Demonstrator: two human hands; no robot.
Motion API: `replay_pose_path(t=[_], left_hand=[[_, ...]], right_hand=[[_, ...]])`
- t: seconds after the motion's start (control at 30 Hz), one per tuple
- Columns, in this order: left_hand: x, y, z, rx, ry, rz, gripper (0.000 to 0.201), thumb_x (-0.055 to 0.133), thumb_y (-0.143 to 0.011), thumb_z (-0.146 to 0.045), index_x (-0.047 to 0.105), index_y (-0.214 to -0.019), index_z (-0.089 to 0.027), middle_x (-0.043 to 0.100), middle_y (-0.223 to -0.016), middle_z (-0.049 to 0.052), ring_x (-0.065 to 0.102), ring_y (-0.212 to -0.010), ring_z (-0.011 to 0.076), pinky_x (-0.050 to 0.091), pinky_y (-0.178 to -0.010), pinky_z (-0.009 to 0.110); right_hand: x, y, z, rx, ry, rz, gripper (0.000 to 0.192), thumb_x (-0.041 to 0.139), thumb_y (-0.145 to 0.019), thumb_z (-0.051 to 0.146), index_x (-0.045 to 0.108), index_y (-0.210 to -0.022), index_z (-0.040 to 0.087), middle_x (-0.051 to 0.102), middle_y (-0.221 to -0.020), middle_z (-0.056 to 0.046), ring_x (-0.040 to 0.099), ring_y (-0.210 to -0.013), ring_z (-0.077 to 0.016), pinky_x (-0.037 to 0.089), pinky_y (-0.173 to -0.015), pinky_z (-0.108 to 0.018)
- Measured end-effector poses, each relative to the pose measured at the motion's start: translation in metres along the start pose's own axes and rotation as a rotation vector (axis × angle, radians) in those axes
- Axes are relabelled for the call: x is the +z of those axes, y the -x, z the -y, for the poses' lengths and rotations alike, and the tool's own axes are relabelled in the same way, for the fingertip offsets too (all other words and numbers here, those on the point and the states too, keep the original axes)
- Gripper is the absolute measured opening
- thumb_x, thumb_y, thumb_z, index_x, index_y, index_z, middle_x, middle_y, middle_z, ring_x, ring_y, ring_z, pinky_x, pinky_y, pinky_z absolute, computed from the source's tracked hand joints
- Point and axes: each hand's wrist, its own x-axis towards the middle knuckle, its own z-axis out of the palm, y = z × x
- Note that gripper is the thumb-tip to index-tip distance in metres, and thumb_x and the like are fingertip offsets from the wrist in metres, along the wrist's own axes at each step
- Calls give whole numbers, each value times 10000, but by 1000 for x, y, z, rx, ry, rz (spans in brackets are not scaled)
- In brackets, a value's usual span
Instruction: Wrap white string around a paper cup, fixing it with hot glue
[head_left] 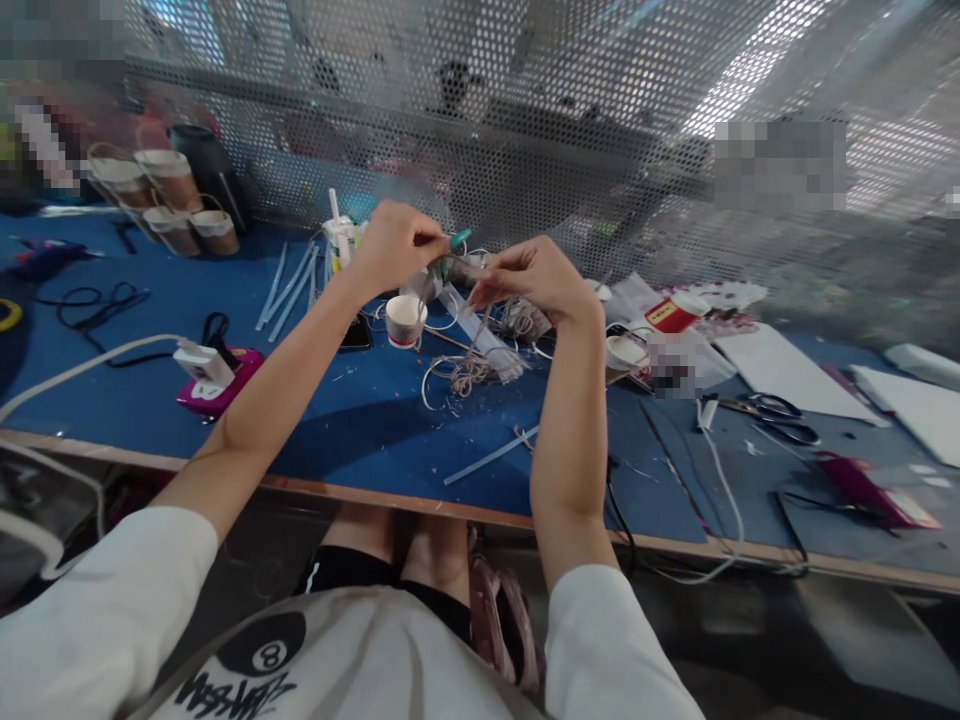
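Pinching a small teal-tipped tool (454, 243) between thumb and fingers, the left hand (394, 245) is held raised above the blue tabletop (360, 410), with the teal tip pointed toward three o'clock, at the right hand (536, 278). The grip of the right hand is pressed together on a thin pale strand (480, 325), which is let down toward six o'clock into a loose tangle of cord (469, 372) lying on the tabletop. The two hands are kept near each other, the tool tip just beside the right fingertips; whether tip and strand are touching cannot be told. The strand's long axis is run nearly upright, slightly tilted. The left hand is the nearer to the tool, the right to the strand.

A small paper cup (406, 320) is seen standing at seven o'clock from the left hand, just below it. Scissors (772, 412) are laid well apart at four o'clock. A pink device (221, 385) with a white plug is found at eight o'clock. Nothing is placed between the two hands.
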Motion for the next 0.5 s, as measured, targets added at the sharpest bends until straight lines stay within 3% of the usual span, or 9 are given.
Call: replay_pose_path(t=[0.1,0.2,0.33,0.43,0.5], left_hand=[[1,-2,5,-10,-51,12,281,682,-839,-260,584,-590,-173,545,-538,0,612,-728,148,447,-685,259],[4,-4,6,-58,56,44,356,642,-889,-307,520,-580,-179,503,-547,-15,592,-674,128,435,-666,259],[1,-4,2,-218,472,83,441,472,-996,-397,399,-608,-199,383,-576,-41,537,-589,86,437,-646,246],[-12,-2,1,-266,874,55,454,474,-994,-441,315,-633,-217,331,-604,-49,474,-578,74,461,-662,244],[-24,-2,7,-312,989,15,463,538,-947,-514,324,-658,-221,387,-621,-44,513,-629,89,483,-675,250]], right_hand=[[-9,3,-6,10,25,-88,299,833,-742,468,724,-668,199,732,-673,-52,702,-644,-189,610,-650,-333],[-15,2,-15,-42,133,-237,271,824,-760,435,705,-672,208,693,-626,-32,690,-675,-194,613,-733,-379],[-25,-3,-26,-139,178,-435,402,760,-794,550,616,-613,221,626,-587,-21,671,-683,-193,579,-738,-367],[-37,-6,-37,-115,-25,-522,535,665,-802,692,480,-575,244,510,-510,14,605,-555,-165,541,-603,-329],[-49,-5,-43,-68,-147,-554,559,582,-845,719,392,-596,256,378,-466,53,493,-464,-129,496,-540,-293]])
